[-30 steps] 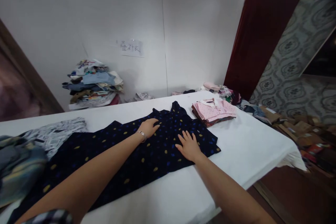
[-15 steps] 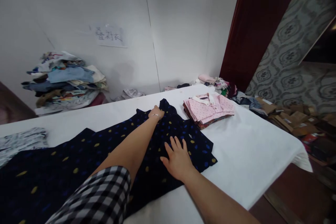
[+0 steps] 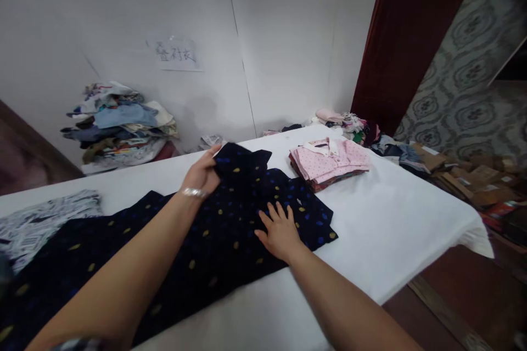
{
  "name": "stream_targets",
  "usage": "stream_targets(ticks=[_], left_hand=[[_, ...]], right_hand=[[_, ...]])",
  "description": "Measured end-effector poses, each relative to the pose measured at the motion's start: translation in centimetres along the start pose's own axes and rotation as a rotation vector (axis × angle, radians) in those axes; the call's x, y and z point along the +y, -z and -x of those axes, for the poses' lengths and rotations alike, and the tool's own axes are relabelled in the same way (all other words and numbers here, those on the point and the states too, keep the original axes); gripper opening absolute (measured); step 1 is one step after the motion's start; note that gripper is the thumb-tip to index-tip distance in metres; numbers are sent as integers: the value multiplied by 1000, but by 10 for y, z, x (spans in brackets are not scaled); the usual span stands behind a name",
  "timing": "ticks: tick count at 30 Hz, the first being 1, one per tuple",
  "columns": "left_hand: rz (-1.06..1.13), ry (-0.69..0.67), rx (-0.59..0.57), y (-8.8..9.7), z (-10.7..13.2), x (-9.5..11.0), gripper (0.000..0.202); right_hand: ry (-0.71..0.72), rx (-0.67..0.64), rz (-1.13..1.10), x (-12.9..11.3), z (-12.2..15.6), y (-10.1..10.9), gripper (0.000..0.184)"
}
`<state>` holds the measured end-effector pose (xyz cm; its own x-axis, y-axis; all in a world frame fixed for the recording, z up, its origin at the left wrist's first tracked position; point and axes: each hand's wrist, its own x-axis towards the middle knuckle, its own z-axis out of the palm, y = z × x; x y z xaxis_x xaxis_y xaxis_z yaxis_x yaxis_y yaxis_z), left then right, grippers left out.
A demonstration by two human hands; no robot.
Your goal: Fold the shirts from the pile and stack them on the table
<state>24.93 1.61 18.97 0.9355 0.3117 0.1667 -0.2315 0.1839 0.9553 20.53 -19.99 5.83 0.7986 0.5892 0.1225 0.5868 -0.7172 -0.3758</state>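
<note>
A dark navy garment with yellow and blue dots lies spread across the white table. My left hand is closed on the garment's far sleeve and holds it lifted and folded toward me. My right hand lies flat and open on the garment's near right part, fingers spread, pressing it down. A bracelet circles my left wrist.
A folded stack topped by a pink dotted shirt sits to the right of the garment. A grey patterned cloth lies at the left. A heap of clothes stands against the wall. Cardboard boxes lie beyond the table's right end.
My left hand reached to the garment's far sleeve, took hold of it and has drawn it back up and toward me. My right hand stayed flat on the cloth.
</note>
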Motion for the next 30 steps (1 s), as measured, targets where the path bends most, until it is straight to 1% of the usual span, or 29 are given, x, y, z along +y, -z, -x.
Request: stream_targets(ticks=[1,2,3,4,5,6,7,8,9,10,11,13,14,15,17,19,20,21,23,25,26,28,30], left_hand=[[19,50,-37,17,26,5,60],[-31,125,-48,35,51,7,69],[-124,238,-44,54,74,6,73],[-242,354,-12,71,93,3,74],[-367,461,27,86,109,-1,73],[-492,534,72,99,121,-5,72],[-612,558,115,109,129,-9,71],[-729,535,143,114,133,-12,70],[-842,468,160,116,133,-14,69],[-944,373,157,113,131,-14,67],[-1033,271,140,106,126,-14,65],[-1169,107,82,84,111,-15,64],[-1216,64,56,71,102,-17,64],[-1263,55,36,59,93,-20,66],[-1320,96,16,38,75,-31,70],[-1326,150,31,24,62,-45,73],[-1315,172,50,19,57,-52,71],[-1301,191,71,15,54,-58,65],[-1253,210,121,11,50,-63,43],[-1170,182,181,12,47,-56,23],[-1115,153,217,15,45,-47,18],[-987,73,305,26,41,-19,19],[-839,-29,401,43,40,18,24]], right_hand=[[2,3,13,0,0,0,57],[4,7,27,0,0,0,57],[7,14,40,0,0,0,57],[11,19,52,0,0,0,55],[15,22,65,0,0,1,54],[18,24,77,0,0,0,52],[20,26,90,0,0,0,50],[21,31,102,0,1,0,49],[21,36,114,0,1,0,48],[23,44,126,0,1,0,47],[24,52,135,0,1,-1,47],[26,59,147,1,2,-2,46],[25,61,151,1,2,-2,46],[26,62,155,2,2,-2,46],[31,64,163,2,2,-2,45],[35,67,173,3,2,-2,46],[37,69,178,3,2,-2,46],[38,72,181,4,2,-2,46],[38,80,180,5,2,-2,46],[39,87,162,6,1,-2,46],[39,90,148,7,1,-2,46],[36,104,110,8,1,-2,44],[15,137,73,9,0,-1,39]])
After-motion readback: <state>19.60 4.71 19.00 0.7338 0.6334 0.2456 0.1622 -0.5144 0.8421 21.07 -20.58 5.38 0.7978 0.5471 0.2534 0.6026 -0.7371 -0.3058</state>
